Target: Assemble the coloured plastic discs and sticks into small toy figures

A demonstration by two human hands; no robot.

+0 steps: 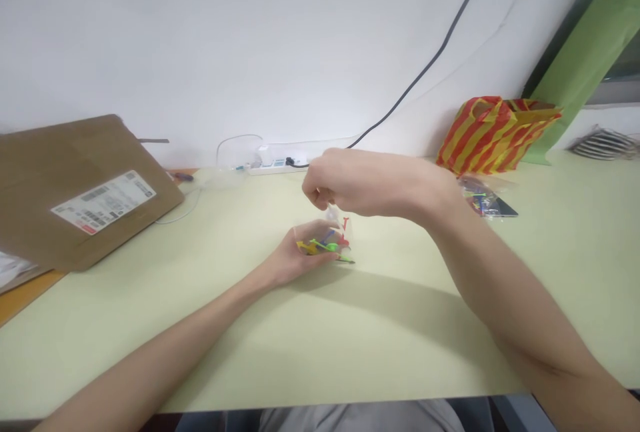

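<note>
A small clear plastic bag (345, 225) holds several little plastic pieces in red, yellow, green and blue. My left hand (305, 249) is wrapped round the bag's left side, low over the table. Above it, my right hand (335, 179) is bent down at the wrist with its fingers closed. Clear plastic from the bag's top edge runs up to those fingertips, which are partly hidden behind the hand. Inside the bag, a red piece (345, 222) stands near the right side, and the green and yellow ones lie at the bottom.
On the left leans a cardboard box (95, 179) with a white label. A power strip (275, 167) lies along the wall, with a black cable rising from it. At the back right stand a red-and-yellow striped bag (493, 135) and another clear bag of coloured pieces (477, 197).
</note>
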